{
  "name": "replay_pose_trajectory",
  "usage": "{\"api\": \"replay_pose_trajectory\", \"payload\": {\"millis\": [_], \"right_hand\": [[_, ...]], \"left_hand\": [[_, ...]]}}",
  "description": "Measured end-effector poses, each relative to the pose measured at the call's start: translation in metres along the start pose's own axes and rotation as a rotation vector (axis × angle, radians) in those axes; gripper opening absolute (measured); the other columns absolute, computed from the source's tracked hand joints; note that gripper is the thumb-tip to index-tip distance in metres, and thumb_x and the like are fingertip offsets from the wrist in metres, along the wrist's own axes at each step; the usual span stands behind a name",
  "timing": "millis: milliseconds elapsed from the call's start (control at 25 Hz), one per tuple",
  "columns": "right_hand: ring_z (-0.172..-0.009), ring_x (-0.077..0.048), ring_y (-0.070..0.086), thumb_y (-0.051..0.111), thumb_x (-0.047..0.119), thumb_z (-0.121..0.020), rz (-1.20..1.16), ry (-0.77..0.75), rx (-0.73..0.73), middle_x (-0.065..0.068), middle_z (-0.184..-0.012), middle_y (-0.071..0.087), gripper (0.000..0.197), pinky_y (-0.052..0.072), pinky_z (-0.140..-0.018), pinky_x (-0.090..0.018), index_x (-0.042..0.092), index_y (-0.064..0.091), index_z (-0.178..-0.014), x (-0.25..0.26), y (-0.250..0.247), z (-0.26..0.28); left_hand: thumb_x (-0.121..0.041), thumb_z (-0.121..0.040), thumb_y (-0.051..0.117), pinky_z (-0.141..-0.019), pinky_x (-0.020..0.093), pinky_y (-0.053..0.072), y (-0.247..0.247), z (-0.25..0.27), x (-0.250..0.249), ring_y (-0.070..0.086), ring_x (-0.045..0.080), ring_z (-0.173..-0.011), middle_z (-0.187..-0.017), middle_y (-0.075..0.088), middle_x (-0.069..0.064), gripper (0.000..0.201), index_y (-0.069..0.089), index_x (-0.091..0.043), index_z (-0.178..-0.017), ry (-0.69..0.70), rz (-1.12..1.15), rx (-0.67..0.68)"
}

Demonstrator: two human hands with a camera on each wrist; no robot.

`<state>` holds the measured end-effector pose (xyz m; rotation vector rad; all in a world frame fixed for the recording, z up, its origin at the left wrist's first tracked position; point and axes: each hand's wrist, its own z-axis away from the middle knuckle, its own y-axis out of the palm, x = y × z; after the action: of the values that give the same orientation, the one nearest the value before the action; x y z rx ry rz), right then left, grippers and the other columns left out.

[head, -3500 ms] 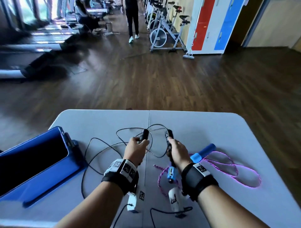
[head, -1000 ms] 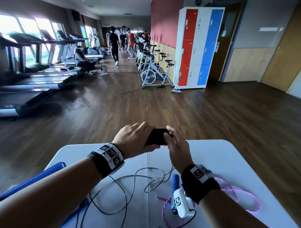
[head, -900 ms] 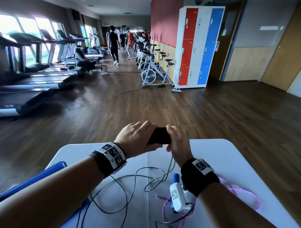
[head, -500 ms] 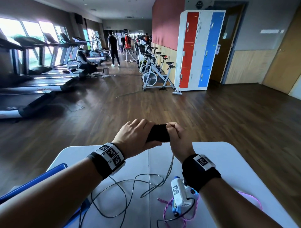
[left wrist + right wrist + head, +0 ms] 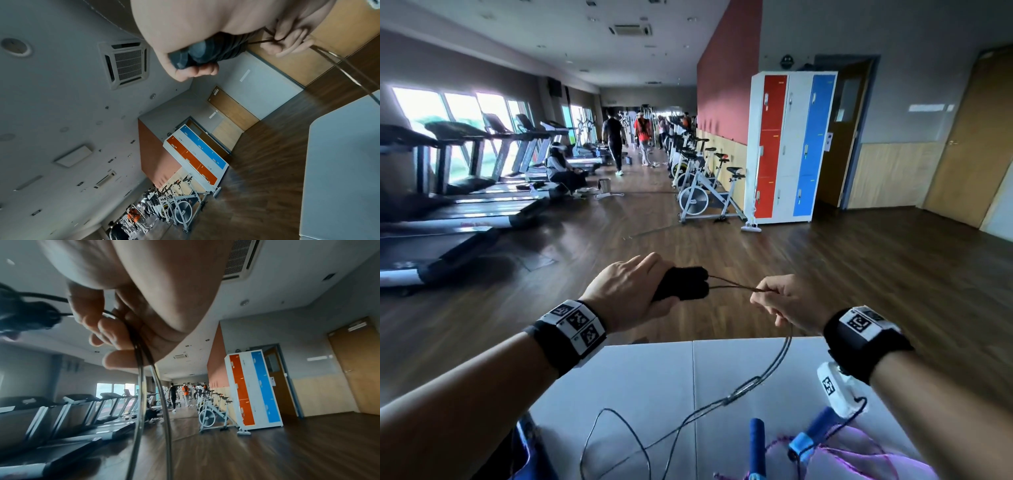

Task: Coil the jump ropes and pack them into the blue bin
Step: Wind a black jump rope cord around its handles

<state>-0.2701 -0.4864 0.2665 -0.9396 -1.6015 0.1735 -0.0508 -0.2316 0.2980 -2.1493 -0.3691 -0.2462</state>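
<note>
My left hand (image 5: 631, 291) grips both black handles (image 5: 683, 283) of the black jump rope together, raised above the table's far edge. My right hand (image 5: 784, 301) pinches the two black cords (image 5: 732, 286) a short way right of the handles; in the right wrist view the cords (image 5: 141, 353) run down through the curled fingers. The rest of the black rope (image 5: 767, 371) hangs down and lies in loose loops on the white table (image 5: 654, 383). A pink rope with blue handles (image 5: 756, 442) lies at the near right. A corner of the blue bin (image 5: 524, 452) shows at bottom left.
The table stands in a gym with a wood floor. Treadmills (image 5: 448, 192) line the left wall, exercise bikes (image 5: 702, 195) and red and blue lockers (image 5: 791, 147) stand on the right, and people walk at the far end.
Both hands lifted the black handles off the table and put them together in my left hand. My right hand has since slid right, away from the handles, along the two cords.
</note>
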Motion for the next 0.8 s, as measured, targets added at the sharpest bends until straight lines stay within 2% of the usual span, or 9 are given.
{"api": "replay_pose_trajectory", "payload": {"millis": [120, 200, 280, 400, 480, 520, 600, 680, 800], "right_hand": [[-0.045, -0.013, 0.052, 0.065, 0.033, -0.096, 0.078, 0.013, -0.004, 0.000, -0.056, 0.053, 0.030, 0.047, -0.049, -0.027, 0.010, 0.067, -0.077, 0.015, -0.037, -0.017], [-0.047, -0.014, 0.050, 0.062, 0.025, -0.099, 0.143, 0.052, 0.015, -0.005, -0.056, 0.051, 0.027, 0.048, -0.053, -0.030, 0.010, 0.066, -0.077, 0.029, -0.053, -0.026], [-0.049, -0.013, 0.048, 0.059, 0.018, -0.100, 0.210, 0.058, 0.005, -0.001, -0.054, 0.049, 0.027, 0.047, -0.055, -0.033, 0.010, 0.067, -0.075, 0.050, -0.064, -0.031], [-0.052, -0.004, 0.051, 0.057, 0.020, -0.099, 0.348, -0.011, -0.005, 0.011, -0.051, 0.056, 0.030, 0.040, -0.058, -0.029, 0.015, 0.070, -0.073, 0.094, -0.074, -0.044], [-0.061, -0.015, 0.059, 0.057, 0.029, -0.098, 0.464, -0.068, 0.048, 0.004, -0.063, 0.067, 0.032, 0.044, -0.063, -0.036, 0.019, 0.072, -0.072, 0.127, -0.070, -0.055], [-0.060, -0.021, 0.057, 0.058, 0.032, -0.098, 0.519, -0.087, 0.082, -0.002, -0.065, 0.066, 0.033, 0.044, -0.060, -0.035, 0.019, 0.072, -0.072, 0.142, -0.065, -0.060], [-0.046, -0.013, 0.042, 0.061, 0.035, -0.097, 0.596, -0.122, 0.126, 0.000, -0.053, 0.051, 0.037, 0.033, -0.047, -0.024, 0.014, 0.069, -0.067, 0.166, -0.052, -0.067], [-0.043, -0.012, 0.033, 0.065, 0.039, -0.094, 0.660, -0.145, 0.157, 0.001, -0.049, 0.040, 0.045, 0.030, -0.047, -0.026, 0.011, 0.062, -0.059, 0.185, -0.036, -0.074], [-0.051, -0.016, 0.045, 0.068, 0.041, -0.091, 0.725, -0.150, 0.211, 0.000, -0.052, 0.050, 0.045, 0.038, -0.054, -0.027, 0.013, 0.063, -0.055, 0.199, -0.014, -0.080]], "left_hand": [[-0.054, -0.094, 0.049, -0.059, 0.038, 0.057, -0.008, -0.004, 0.009, 0.066, 0.026, -0.083, -0.105, 0.061, 0.005, 0.053, 0.057, -0.011, -0.125, 0.013, -0.018, -0.007], [-0.054, -0.092, 0.051, -0.062, 0.037, 0.058, -0.009, -0.006, 0.012, 0.069, 0.026, -0.089, -0.110, 0.065, 0.004, 0.061, 0.052, -0.012, -0.136, 0.011, -0.026, -0.007], [-0.053, -0.091, 0.055, -0.063, 0.036, 0.058, -0.009, -0.009, 0.013, 0.070, 0.025, -0.093, -0.113, 0.069, 0.002, 0.071, 0.040, -0.016, -0.149, 0.010, -0.021, -0.015], [-0.053, -0.092, 0.054, -0.060, 0.034, 0.056, -0.006, -0.016, 0.011, 0.070, 0.022, -0.089, -0.106, 0.069, -0.003, 0.077, 0.023, -0.028, -0.157, 0.040, -0.025, -0.019], [-0.055, -0.093, 0.048, -0.058, 0.033, 0.055, -0.004, -0.020, 0.007, 0.070, 0.021, -0.086, -0.100, 0.067, -0.004, 0.079, 0.012, -0.033, -0.160, 0.068, -0.040, -0.013], [-0.056, -0.093, 0.046, -0.057, 0.033, 0.054, -0.004, -0.023, 0.005, 0.069, 0.021, -0.085, -0.098, 0.066, -0.004, 0.080, 0.007, -0.035, -0.160, 0.085, -0.046, -0.007], [-0.056, -0.093, 0.043, -0.058, 0.034, 0.056, -0.002, -0.030, 0.001, 0.069, 0.021, -0.086, -0.099, 0.065, -0.004, 0.083, -0.003, -0.037, -0.160, 0.130, -0.050, 0.019], [-0.058, -0.092, 0.041, -0.062, 0.036, 0.058, -0.001, -0.037, -0.005, 0.069, 0.023, -0.090, -0.104, 0.067, -0.004, 0.085, -0.010, -0.038, -0.159, 0.153, -0.044, 0.045], [-0.060, -0.090, 0.044, -0.068, 0.039, 0.059, 0.001, -0.044, -0.006, 0.071, 0.025, -0.097, -0.119, 0.069, -0.002, 0.087, 0.001, -0.032, -0.160, 0.128, -0.023, 0.045]]}}
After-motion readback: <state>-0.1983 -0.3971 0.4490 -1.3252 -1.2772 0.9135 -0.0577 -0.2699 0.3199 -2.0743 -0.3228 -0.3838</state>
